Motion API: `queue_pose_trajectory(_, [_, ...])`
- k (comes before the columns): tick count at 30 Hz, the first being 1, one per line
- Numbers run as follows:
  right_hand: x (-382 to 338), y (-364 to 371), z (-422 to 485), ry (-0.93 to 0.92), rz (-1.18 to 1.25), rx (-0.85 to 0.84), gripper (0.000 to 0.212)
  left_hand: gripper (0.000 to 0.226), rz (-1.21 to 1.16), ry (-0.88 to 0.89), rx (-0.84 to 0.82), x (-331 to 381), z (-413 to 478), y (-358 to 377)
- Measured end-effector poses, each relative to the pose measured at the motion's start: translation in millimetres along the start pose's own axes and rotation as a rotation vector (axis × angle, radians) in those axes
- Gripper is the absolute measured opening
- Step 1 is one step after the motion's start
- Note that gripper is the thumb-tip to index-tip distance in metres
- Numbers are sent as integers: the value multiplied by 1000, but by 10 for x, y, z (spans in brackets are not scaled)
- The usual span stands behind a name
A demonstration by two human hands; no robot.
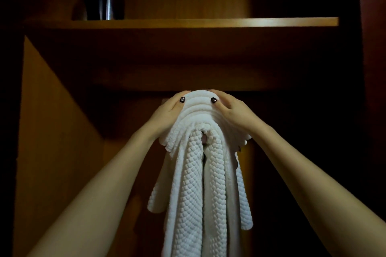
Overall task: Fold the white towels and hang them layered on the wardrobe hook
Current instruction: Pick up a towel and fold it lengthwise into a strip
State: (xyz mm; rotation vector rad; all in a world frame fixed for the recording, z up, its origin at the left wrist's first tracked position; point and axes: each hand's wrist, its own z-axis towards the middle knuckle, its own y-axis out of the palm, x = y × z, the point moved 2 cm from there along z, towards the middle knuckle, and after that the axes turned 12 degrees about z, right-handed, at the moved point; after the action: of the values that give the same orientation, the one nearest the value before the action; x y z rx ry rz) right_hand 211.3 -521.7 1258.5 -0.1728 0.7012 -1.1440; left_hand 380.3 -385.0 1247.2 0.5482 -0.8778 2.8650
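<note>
White towels (200,173) hang layered below the wardrobe shelf (188,22), hook hidden, left hand (167,112) and right hand (231,110) gripping the stacked top fold; uneven release could slide the thick stack off the hook.

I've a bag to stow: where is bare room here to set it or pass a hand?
The shelf looks bare right of the dark containers. A hand passes between the left panel and the towels. Crowded at the towels' top, gripped by left hand and right hand.
</note>
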Motion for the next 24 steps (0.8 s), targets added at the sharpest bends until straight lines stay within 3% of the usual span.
queue_pose_trajectory(3, [-169,-64,-52,26,-26,-56,50,40,183,34,92,92,-141,-46])
queue_pose_trajectory(5, [-256,-102,-145,28,-126,-55,55,42,184,37,195,115,-342,-45])
queue_pose_trajectory(9, [-412,-38,-549,-18,-294,70,49,45,242,47,276,154,-810,-31])
queue_pose_trajectory(12, [-563,200,-1063,-96,-134,113,41,50,332,92,294,175,-1211,-37])
queue_pose_trajectory(16, [-558,800,-1817,-102,-14,16,38,50,380,83,298,5,-1972,193])
queue_pose_trajectory(20, [-157,1554,-2722,80,85,-134,37,42,397,-102,177,-489,-3118,659])
queue_pose_trajectory(24, [441,2306,-3790,384,111,-399,39,42,427,-333,-134,-1030,-4459,1192])
